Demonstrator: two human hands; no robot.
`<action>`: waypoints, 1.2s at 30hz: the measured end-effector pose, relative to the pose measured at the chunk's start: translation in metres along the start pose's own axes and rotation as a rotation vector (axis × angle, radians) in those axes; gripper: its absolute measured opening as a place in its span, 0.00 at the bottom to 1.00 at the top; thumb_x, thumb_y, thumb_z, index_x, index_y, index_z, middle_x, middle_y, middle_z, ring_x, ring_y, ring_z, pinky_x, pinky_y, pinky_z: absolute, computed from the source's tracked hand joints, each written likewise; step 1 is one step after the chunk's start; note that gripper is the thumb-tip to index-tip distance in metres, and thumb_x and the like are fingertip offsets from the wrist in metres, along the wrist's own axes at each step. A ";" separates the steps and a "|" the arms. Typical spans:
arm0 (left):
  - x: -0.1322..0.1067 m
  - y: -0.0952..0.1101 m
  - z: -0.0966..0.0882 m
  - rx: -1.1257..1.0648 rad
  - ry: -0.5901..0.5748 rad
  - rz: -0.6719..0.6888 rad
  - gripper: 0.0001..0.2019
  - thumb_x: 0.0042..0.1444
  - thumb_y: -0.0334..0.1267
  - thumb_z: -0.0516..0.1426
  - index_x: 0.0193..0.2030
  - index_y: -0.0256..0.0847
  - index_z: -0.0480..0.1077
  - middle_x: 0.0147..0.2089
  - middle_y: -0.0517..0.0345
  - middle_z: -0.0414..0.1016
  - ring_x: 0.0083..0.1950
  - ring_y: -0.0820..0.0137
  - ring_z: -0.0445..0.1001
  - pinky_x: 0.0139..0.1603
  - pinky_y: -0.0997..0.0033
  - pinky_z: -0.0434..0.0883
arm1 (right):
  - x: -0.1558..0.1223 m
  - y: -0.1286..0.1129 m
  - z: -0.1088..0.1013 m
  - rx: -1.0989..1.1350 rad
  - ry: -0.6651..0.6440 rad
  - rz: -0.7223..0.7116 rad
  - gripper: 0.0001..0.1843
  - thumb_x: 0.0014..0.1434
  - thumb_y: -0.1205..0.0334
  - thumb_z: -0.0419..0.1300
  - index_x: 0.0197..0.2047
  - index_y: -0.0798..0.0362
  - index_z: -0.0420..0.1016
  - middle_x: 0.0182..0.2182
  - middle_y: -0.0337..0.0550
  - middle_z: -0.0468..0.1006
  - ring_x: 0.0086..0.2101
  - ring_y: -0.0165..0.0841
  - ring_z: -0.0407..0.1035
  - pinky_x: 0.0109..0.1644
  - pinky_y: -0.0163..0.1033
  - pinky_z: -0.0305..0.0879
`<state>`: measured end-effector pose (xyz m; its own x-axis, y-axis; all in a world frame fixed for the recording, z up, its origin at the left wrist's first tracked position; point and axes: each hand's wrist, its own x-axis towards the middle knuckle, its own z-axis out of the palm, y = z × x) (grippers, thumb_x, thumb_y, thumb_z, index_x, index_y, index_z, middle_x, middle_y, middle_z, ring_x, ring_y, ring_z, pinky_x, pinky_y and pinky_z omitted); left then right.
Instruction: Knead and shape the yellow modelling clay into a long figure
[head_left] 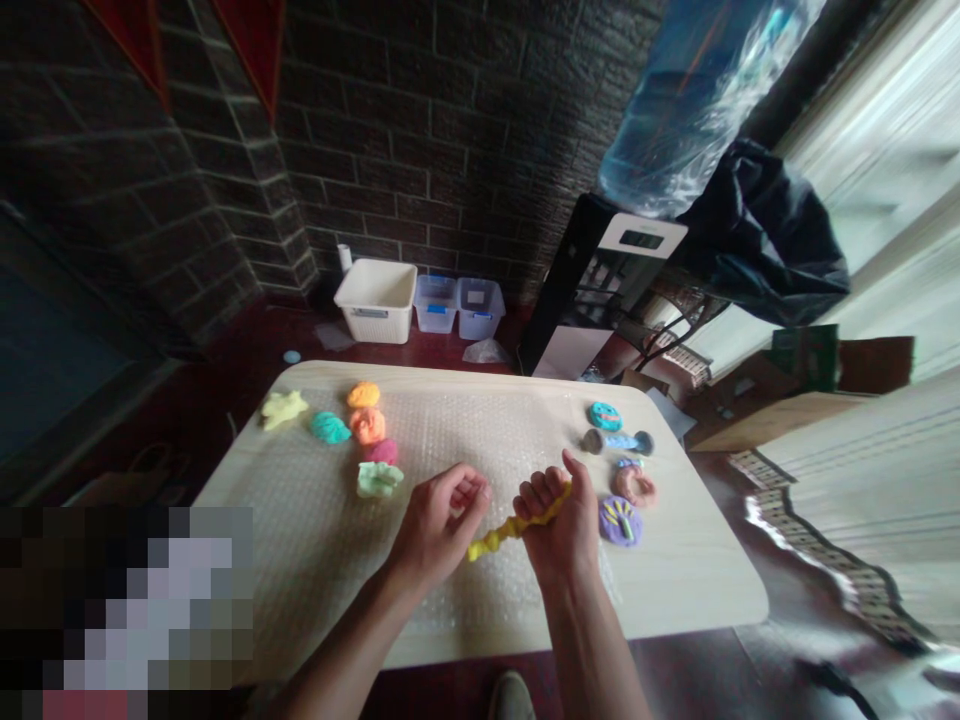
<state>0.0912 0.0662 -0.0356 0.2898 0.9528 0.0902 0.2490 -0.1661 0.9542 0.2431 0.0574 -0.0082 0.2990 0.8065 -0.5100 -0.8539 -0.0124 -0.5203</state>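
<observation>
A lumpy yellow strip of modelling clay (499,537) slants across the gap between my hands. My right hand (562,525) is wrapped around its upper end, with the thumb pointing up. Its lower end hangs close to my left hand (439,525); I cannot tell whether they touch. The left fingers are loosely curled, a gap showing between them and the thumb, and nothing visible inside. Just right of my right hand lies a purple clay disc (620,521) with yellow strips and a pale green piece. Left of my left hand sits a pale green clay piece (379,479).
Bubble wrap (450,420) covers much of the wooden table (697,570). At left lie a yellow star shape (283,409), a teal lump (330,428) and orange clay (367,426). A dumbbell shape (619,442) and pinkish ring (636,486) lie right. Behind stand bins (375,325) and a water dispenser (574,350).
</observation>
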 end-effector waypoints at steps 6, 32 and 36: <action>0.002 -0.001 0.000 -0.014 -0.009 -0.028 0.16 0.69 0.49 0.56 0.37 0.40 0.74 0.34 0.57 0.79 0.36 0.66 0.78 0.38 0.70 0.69 | 0.003 0.003 -0.001 -0.026 0.028 -0.026 0.28 0.59 0.51 0.70 0.22 0.49 0.55 0.14 0.25 0.56 0.15 0.24 0.50 0.18 0.32 0.52; -0.008 -0.002 0.015 0.077 -0.399 -0.097 0.13 0.61 0.42 0.59 0.28 0.37 0.73 0.26 0.63 0.67 0.31 0.72 0.65 0.31 0.69 0.54 | -0.007 -0.012 -0.007 0.051 -0.047 0.011 0.30 0.63 0.44 0.46 0.14 0.48 0.49 0.10 0.31 0.49 0.11 0.26 0.43 0.15 0.36 0.39; -0.008 0.001 0.014 0.074 -0.402 -0.102 0.13 0.61 0.42 0.59 0.29 0.37 0.72 0.26 0.63 0.67 0.31 0.72 0.64 0.31 0.69 0.53 | -0.007 -0.010 -0.006 0.040 0.001 0.008 0.27 0.64 0.54 0.47 0.14 0.48 0.48 0.09 0.31 0.48 0.11 0.27 0.42 0.15 0.37 0.38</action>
<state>0.1021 0.0552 -0.0392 0.5941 0.7928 -0.1363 0.3566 -0.1077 0.9280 0.2524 0.0487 -0.0035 0.2929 0.8059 -0.5146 -0.8727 0.0054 -0.4883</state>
